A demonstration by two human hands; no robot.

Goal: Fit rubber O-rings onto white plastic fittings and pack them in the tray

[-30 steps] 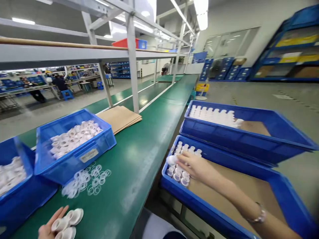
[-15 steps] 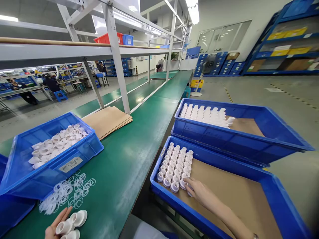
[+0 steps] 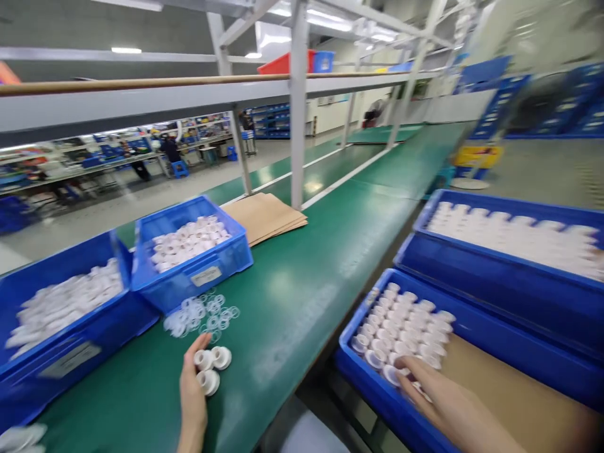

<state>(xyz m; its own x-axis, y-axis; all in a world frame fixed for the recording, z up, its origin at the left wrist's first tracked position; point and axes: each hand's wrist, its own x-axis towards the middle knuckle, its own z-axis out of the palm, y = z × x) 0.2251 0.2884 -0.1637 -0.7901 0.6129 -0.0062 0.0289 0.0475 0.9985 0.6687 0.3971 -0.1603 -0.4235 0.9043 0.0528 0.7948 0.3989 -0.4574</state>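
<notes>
Three white flanged plastic fittings (image 3: 207, 381) lie at the fingers of my left hand (image 3: 192, 391), which is curled around their left side over the green bench. My right hand (image 3: 446, 396) reaches into the near blue crate (image 3: 363, 390), at the front end of tightly packed rows of the same white fittings (image 3: 401, 330). Its fingers are bent around a fitting there, partly hidden by the hand and blurred. Just beyond my left hand is a loose pile of thin, clear-white rings (image 3: 202, 314).
On the left stand a blue bin of white fittings (image 3: 205, 275) and another of white parts (image 3: 70, 362). Brown cardboard sheets (image 3: 267, 217) lie behind them by a shelf post (image 3: 298, 113). A second crate of fittings (image 3: 472, 277) sits behind the near crate. People sit far back.
The view has swung left, bringing the second left bin into sight. My left hand still has the fittings at its fingers; my right hand stays at the front of the rows.
</notes>
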